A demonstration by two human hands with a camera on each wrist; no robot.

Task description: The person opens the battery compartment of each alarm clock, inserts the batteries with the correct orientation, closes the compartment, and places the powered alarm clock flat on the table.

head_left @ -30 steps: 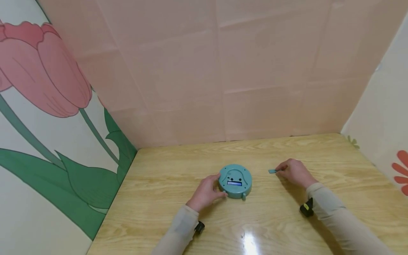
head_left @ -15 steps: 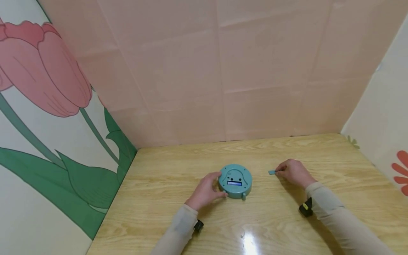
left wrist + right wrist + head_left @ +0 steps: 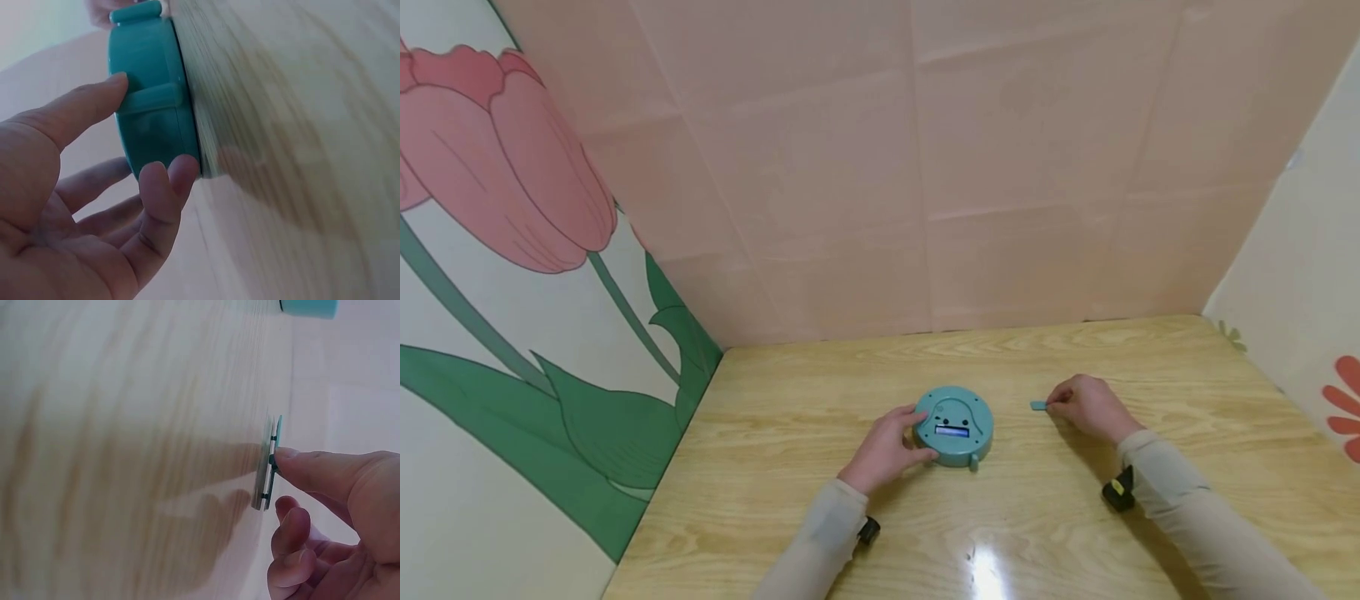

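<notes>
A round teal alarm clock [image 3: 977, 425] lies face down, its back turned up. In that back is an open battery slot [image 3: 952, 432] with something bluish-white inside. My left hand [image 3: 883, 452] grips the clock's left side, a finger over the top edge and the thumb near one of two stubby feet [image 3: 150, 99]. Farther right, my right hand [image 3: 1090, 406] pinches the end of a small teal battery cover [image 3: 1038, 406]. The right wrist view has the cover edge-on, close over the table, with the thumb [image 3: 312, 469] against its outer face and small dark tabs along it.
Both things are on a wood-grain table [image 3: 790, 400]. Behind rises a pinkish covering [image 3: 820, 208] on the wall. A tulip mural [image 3: 512, 167] fills the left wall, and a pale wall [image 3: 1292, 275] stands at the right. Glare [image 3: 988, 575] shows near the front.
A finger of my left hand has slid a little farther over the clock's top edge. The cover in my right hand has shifted slightly toward me. The clock has stayed in place.
</notes>
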